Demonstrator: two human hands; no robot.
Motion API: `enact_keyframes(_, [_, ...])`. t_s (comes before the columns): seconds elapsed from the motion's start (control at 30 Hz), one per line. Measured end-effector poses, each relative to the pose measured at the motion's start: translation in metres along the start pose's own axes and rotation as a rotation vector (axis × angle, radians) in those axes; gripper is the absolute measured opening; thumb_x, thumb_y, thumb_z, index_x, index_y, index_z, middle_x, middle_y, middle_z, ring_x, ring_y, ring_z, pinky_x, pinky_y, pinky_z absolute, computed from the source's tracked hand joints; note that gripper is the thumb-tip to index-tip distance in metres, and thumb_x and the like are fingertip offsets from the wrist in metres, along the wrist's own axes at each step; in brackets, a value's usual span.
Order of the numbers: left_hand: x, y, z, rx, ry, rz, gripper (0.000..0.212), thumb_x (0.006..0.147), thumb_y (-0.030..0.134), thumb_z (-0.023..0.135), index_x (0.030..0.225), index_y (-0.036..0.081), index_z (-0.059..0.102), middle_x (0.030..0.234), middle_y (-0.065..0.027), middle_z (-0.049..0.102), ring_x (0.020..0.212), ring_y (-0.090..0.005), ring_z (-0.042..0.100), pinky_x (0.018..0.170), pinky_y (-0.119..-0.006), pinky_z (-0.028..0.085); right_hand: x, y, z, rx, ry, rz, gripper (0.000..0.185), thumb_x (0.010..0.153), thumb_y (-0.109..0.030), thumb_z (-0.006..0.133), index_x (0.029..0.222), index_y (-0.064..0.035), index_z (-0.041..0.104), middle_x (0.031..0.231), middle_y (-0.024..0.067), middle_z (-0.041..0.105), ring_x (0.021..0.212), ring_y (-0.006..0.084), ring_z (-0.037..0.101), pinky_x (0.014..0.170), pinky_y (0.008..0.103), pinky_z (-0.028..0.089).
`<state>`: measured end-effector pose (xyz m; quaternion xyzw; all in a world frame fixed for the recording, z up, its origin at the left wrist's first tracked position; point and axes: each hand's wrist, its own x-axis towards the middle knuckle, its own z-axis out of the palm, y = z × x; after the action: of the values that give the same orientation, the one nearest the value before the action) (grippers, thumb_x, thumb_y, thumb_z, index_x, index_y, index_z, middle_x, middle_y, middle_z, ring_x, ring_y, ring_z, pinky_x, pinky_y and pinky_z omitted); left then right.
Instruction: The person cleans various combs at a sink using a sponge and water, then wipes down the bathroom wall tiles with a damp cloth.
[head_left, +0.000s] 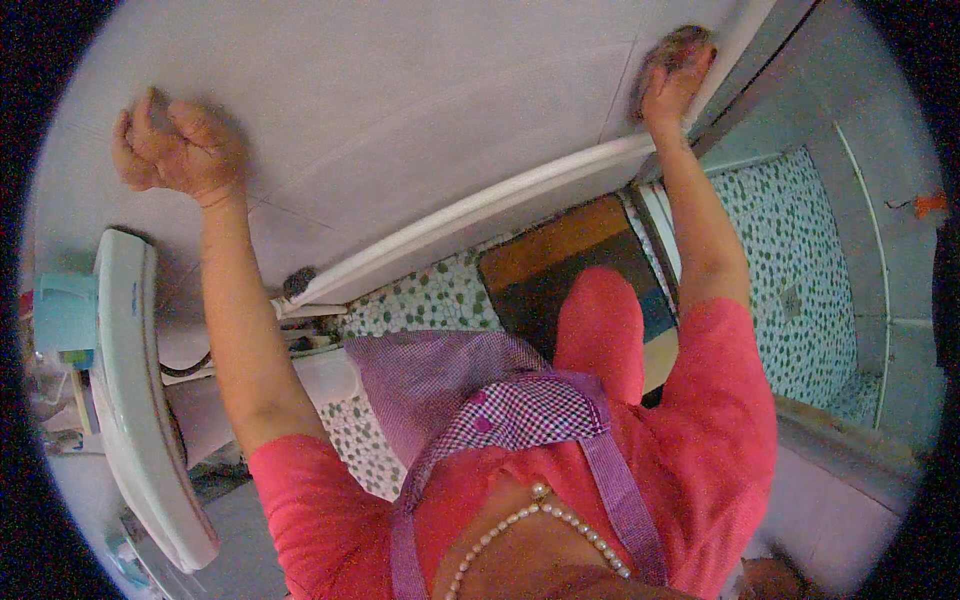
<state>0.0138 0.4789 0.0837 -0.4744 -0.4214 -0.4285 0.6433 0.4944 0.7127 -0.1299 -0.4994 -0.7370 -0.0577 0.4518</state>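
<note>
Both arms reach up in front of me to a pale tiled wall (420, 90). At the upper right, my right hand (675, 86) presses a dark, blurred pad or cloth (667, 52) against the wall close to its corner edge. My left hand (176, 146) is raised at the upper left, close to the wall, its fingers curled; whether anything is inside them cannot be told. Below the hands a white pipe or rail (480, 199) runs slantwise along the wall.
At left stands a white ceramic tank lid or basin edge (131, 360) with a light blue container (66, 311) beside it. Below lie a pebble-pattern floor (427, 300) and a striped mat (555, 247). A second pebble-pattern floor area (787, 247) with a drain is at right.
</note>
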Motion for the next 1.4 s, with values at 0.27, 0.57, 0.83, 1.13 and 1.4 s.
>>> enact_keyframes(0.27, [-0.01, -0.019, -0.002, 0.038, -0.004, 0.024, 0.025, 0.085, 0.03, 0.045, 0.099, 0.012, 0.058, 0.101, -0.0048, 0.053, 0.102, -0.0235, 0.043, 0.086, -0.038, 0.029, -0.076, -0.165, 0.081, 0.46, 0.395, 0.9, 0.052, 0.092, -0.019, 0.031, 0.135, 0.0045, 0.016, 0.141, 0.0281, 0.004, 0.131, 0.0412, 0.003, 0.108, 0.0459, 0.004])
enact_keyframes(0.57, [-0.023, -0.009, 0.03, -0.024, -0.011, 0.046, 0.023, 0.083, 0.029, 0.048, 0.096, 0.013, 0.059, 0.103, -0.0055, 0.052, 0.102, -0.0234, 0.043, 0.087, -0.039, 0.028, -0.167, -0.316, 0.192, 0.486, -0.401, 1.116, 0.065, 0.094, -0.035, 0.025, 0.136, 0.0065, -0.003, 0.141, 0.0271, -0.012, 0.134, 0.0343, -0.002, 0.109, 0.0417, 0.003])
enact_keyframes(0.83, [-0.013, -0.02, 0.013, -0.006, 0.037, 0.264, 0.022, 0.08, 0.025, 0.054, 0.098, 0.013, 0.058, 0.1, -0.0043, 0.055, 0.096, -0.0258, 0.047, 0.085, -0.043, 0.031, -0.136, -0.335, 0.1, 0.079, -0.888, 0.578, 0.057, 0.091, -0.018, 0.037, 0.138, -0.0035, 0.008, 0.138, 0.036, -0.003, 0.13, 0.0476, -0.001, 0.106, 0.0504, 0.006])
enact_keyframes(1.13, [-0.008, 0.013, 0.002, 0.07, -0.059, 0.007, 0.033, 0.084, 0.024, 0.046, 0.108, 0.003, 0.053, 0.118, -0.0166, 0.047, 0.113, -0.0322, 0.039, 0.095, -0.044, 0.027, -0.014, -0.109, 0.065, 0.036, 0.483, 0.233, 0.066, 0.088, -0.03, 0.041, 0.133, 0.0107, 0.017, 0.139, 0.0323, 0.011, 0.13, 0.0445, 0.007, 0.105, 0.0539, 0.005])
enact_keyframes(1.4, [0.0, 0.022, 0.003, 0.025, -0.028, -0.028, 0.033, 0.079, 0.02, 0.05, 0.108, 0.005, 0.052, 0.116, -0.0157, 0.047, 0.111, -0.0326, 0.041, 0.094, -0.045, 0.029, 0.183, -0.176, -0.104, -0.045, 0.686, -0.354, 0.063, 0.081, -0.037, 0.048, 0.126, 0.0046, 0.035, 0.135, 0.0247, 0.028, 0.125, 0.0431, 0.022, 0.101, 0.0546, 0.016])
